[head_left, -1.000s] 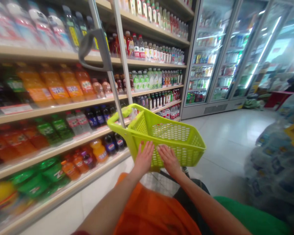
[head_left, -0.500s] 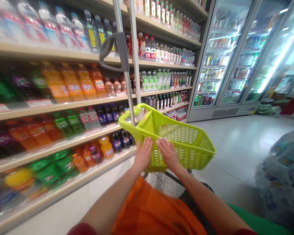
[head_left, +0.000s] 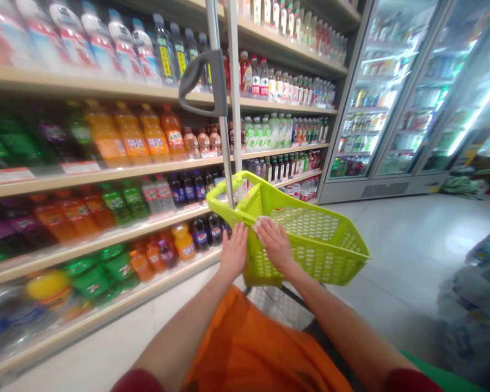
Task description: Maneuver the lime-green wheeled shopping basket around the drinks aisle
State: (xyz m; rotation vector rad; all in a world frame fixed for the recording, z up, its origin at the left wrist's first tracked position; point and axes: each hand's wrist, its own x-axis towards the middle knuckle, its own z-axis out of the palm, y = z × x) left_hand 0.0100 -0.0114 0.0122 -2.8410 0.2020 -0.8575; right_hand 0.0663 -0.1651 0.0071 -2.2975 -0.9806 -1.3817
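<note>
Shopping basket (head_left: pixel 310 240), lime green and perforated, is placed just beyond the person's orange garment (head_left: pixel 261 348). Straight, unclosed fingers of the left hand (head_left: pixel 234 250) are laid at its near corner; under the right hand (head_left: pixel 276 245) a pale wad (head_left: pixel 263 221) is pressed to the rim (head_left: pixel 338 247), whether gripped cannot be told. Light, stiff, rather slick plastic is to be expected, best held by the thick rim or, farther up, the grey handle (head_left: pixel 219 84). Beyond, bottles (head_left: pixel 154 130) are ranged on shelves (head_left: pixel 106 176).
</note>
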